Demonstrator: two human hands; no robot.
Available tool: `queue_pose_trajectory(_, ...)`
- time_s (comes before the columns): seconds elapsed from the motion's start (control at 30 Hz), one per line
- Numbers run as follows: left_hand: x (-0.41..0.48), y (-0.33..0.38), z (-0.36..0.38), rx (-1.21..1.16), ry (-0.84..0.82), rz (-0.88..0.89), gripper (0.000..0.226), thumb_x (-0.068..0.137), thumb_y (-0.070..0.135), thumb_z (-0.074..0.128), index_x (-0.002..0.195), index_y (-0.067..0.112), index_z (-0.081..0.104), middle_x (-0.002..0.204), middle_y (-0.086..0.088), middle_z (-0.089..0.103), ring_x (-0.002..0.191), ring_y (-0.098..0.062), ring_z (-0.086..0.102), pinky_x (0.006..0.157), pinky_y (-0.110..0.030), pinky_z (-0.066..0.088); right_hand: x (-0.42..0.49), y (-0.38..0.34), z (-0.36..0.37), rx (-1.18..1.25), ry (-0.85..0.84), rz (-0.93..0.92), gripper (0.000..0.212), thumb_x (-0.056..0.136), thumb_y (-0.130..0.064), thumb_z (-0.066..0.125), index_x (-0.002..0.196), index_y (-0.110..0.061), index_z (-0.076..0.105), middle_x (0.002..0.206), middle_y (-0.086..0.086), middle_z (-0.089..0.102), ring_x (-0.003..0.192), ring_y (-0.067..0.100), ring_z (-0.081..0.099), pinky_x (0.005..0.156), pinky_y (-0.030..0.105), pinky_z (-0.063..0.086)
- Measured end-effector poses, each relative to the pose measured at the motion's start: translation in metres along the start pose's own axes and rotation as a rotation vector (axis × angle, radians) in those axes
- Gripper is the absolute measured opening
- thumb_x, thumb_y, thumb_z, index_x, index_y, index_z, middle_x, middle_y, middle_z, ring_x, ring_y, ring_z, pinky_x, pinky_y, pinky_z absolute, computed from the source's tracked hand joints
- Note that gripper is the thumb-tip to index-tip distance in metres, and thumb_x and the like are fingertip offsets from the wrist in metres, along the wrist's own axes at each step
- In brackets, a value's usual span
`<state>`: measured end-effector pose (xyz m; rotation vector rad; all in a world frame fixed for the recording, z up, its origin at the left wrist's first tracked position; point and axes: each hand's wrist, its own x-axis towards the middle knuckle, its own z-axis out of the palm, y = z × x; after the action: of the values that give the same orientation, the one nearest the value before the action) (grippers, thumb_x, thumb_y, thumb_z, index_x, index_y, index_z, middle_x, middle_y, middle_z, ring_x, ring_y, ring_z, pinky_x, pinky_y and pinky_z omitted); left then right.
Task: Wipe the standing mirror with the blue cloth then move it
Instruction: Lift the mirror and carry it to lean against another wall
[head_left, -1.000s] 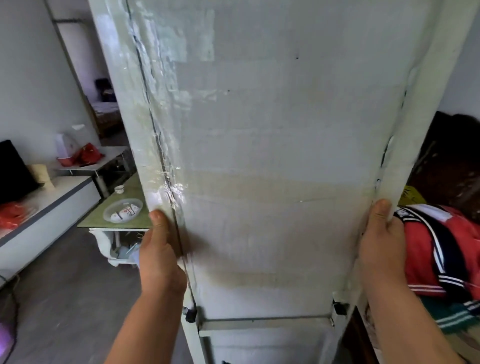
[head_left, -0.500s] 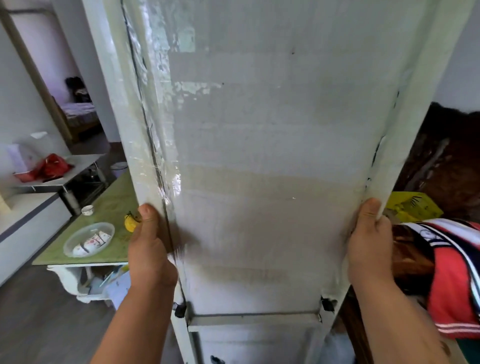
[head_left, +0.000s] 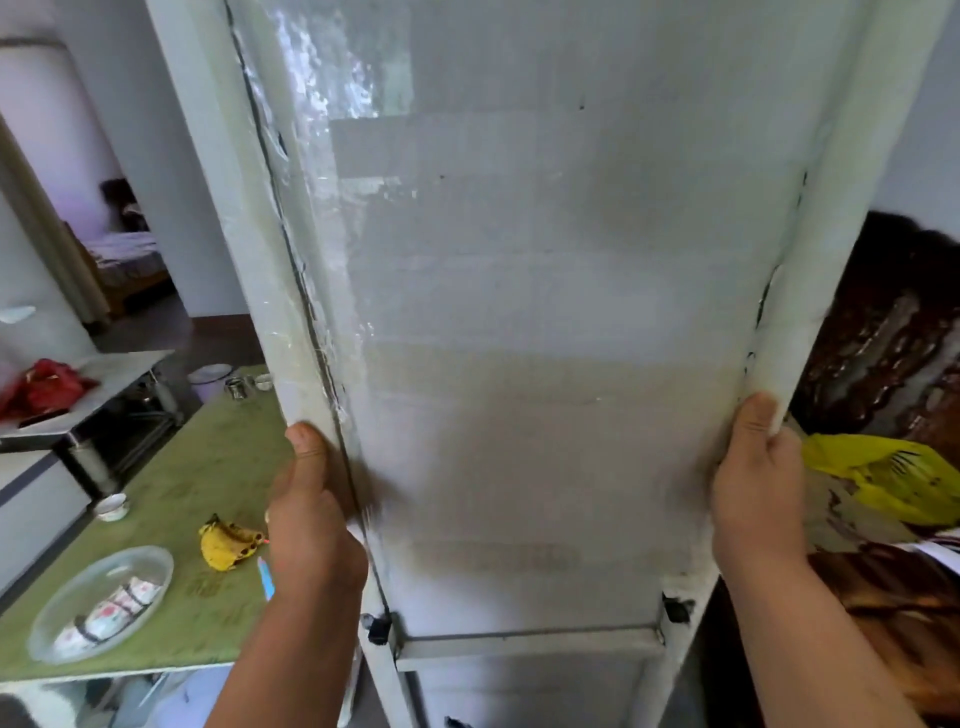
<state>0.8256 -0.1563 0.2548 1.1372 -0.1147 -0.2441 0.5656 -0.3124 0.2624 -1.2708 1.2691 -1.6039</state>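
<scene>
Gripping standing mirror (head_left: 545, 364) frame edges: left hand (head_left: 311, 525), right hand (head_left: 753, 493), both clamped tight.

Green table (head_left: 171, 499) close left (bananas (head_left: 226, 543), dish (head_left: 101, 603)), cluttered right — doorway (head_left: 135, 260) open beyond

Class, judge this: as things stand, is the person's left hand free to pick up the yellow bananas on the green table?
Probably not yet: the left hand grips the white-framed standing mirror. The yellow bananas lie close, unobstructed.
</scene>
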Motion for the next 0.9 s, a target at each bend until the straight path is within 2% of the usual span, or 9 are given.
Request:
queue_pose_trajectory(0.1, 0.043, -0.013, 0.034, 0.014, -0.025, 0.005, 0.064, 0.058, 0.083, 0.062, 0.046, 0.021, 0.056, 0.043, 0.016, 0.044, 0.054, -0.009, 0.04, 0.057, -0.027, 0.036, 0.025, 0.008, 0.037, -0.021, 0.064, -0.003, 0.069, 0.083, -0.078, 0.03, 0.094, -0.013, 0.05, 0.081, 0.002, 0.053, 0.07, 0.018, 0.051, 0.058, 0.032, 0.038)
queue_pose_trajectory(0.2, 0.077, -0.021, 0.067, -0.037, -0.038, -0.014, 0.06, 0.065, 0.075, 0.064, 0.045, 0.021, 0.046, 0.043, 0.011, 0.034, 0.047, -0.01, 0.029, 0.049, -0.027, 0.027, 0.05, 0.013, 0.067, -0.034, 0.097, 0.014, 0.069, 0.08, -0.08, 0.029, 0.09, -0.014, 0.048, 0.077, -0.001, 0.05, 0.067, 0.015, 0.048, 0.055, 0.031, 0.035)
queue_pose_trajectory(0.27, 0.1, -0.031, 0.093, -0.05, -0.05, 0.008, 0.057, 0.074, 0.069, 0.064, 0.049, 0.021, 0.047, 0.043, 0.01, 0.037, 0.04, -0.006, 0.032, 0.04, -0.019, 0.033, 0.072, 0.019, 0.088, -0.022, 0.1, 0.013, 0.072, 0.079, -0.082, 0.029, 0.091, -0.013, 0.048, 0.076, -0.001, 0.049, 0.066, 0.015, 0.048, 0.055, 0.03, 0.035)
queue_pose_trajectory(0.37, 0.132, -0.046, 0.132, -0.105, -0.072, 0.048, 0.05, 0.084, 0.059, 0.061, 0.058, 0.016, 0.052, 0.042, 0.01, 0.047, 0.036, -0.001, 0.042, 0.039, -0.01, 0.039, 0.108, 0.029, 0.123, -0.031, 0.106, -0.01, 0.071, 0.08, -0.081, 0.029, 0.089, -0.013, 0.047, 0.073, -0.001, 0.044, 0.063, 0.016, 0.043, 0.054, 0.03, 0.032)
queue_pose_trajectory(0.47, 0.163, -0.061, 0.168, -0.171, -0.121, 0.012, 0.049, 0.08, 0.058, 0.063, 0.055, 0.017, 0.055, 0.042, 0.011, 0.052, 0.04, 0.0, 0.046, 0.044, -0.011, 0.043, 0.147, 0.043, 0.157, -0.045, 0.103, -0.027, 0.07, 0.083, -0.08, 0.028, 0.086, -0.012, 0.046, 0.071, 0.0, 0.044, 0.061, 0.017, 0.044, 0.052, 0.029, 0.031)
queue_pose_trajectory(0.6, 0.215, -0.095, 0.219, -0.173, -0.105, -0.008, 0.05, 0.076, 0.062, 0.062, 0.05, 0.02, 0.054, 0.044, 0.014, 0.045, 0.048, -0.007, 0.041, 0.059, -0.027, 0.039, 0.212, 0.066, 0.216, -0.053, 0.021, -0.023, 0.079, 0.073, -0.086, 0.023, 0.087, -0.012, 0.047, 0.071, 0.0, 0.046, 0.059, 0.015, 0.044, 0.05, 0.027, 0.03)
queue_pose_trajectory(0.73, 0.26, -0.115, 0.262, -0.12, -0.068, 0.022, 0.054, 0.075, 0.066, 0.057, 0.048, 0.021, 0.046, 0.047, 0.012, 0.036, 0.047, -0.006, 0.035, 0.06, -0.024, 0.037, 0.269, 0.083, 0.274, -0.057, -0.027, -0.037, 0.075, 0.079, -0.078, 0.025, 0.092, -0.009, 0.051, 0.077, 0.002, 0.05, 0.065, 0.015, 0.048, 0.052, 0.024, 0.035)
queue_pose_trajectory(0.87, 0.314, -0.134, 0.303, -0.174, -0.022, 0.029, 0.044, 0.074, 0.062, 0.062, 0.061, 0.019, 0.06, 0.056, 0.016, 0.056, 0.056, -0.002, 0.053, 0.073, -0.027, 0.045, 0.316, 0.097, 0.329, -0.068, -0.083, -0.047, 0.087, 0.076, -0.083, 0.023, 0.089, -0.002, 0.051, 0.08, 0.012, 0.05, 0.072, 0.025, 0.051, 0.057, 0.031, 0.037)
queue_pose_trajectory(0.9, 0.334, -0.14, 0.321, -0.19, -0.028, 0.043, 0.045, 0.073, 0.061, 0.064, 0.072, 0.016, 0.067, 0.069, 0.016, 0.066, 0.066, -0.001, 0.061, 0.081, -0.029, 0.049, 0.333, 0.1, 0.348, -0.072, -0.077, -0.053, 0.088, 0.075, -0.085, 0.023, 0.087, -0.002, 0.05, 0.08, 0.013, 0.051, 0.072, 0.026, 0.051, 0.058, 0.033, 0.038)
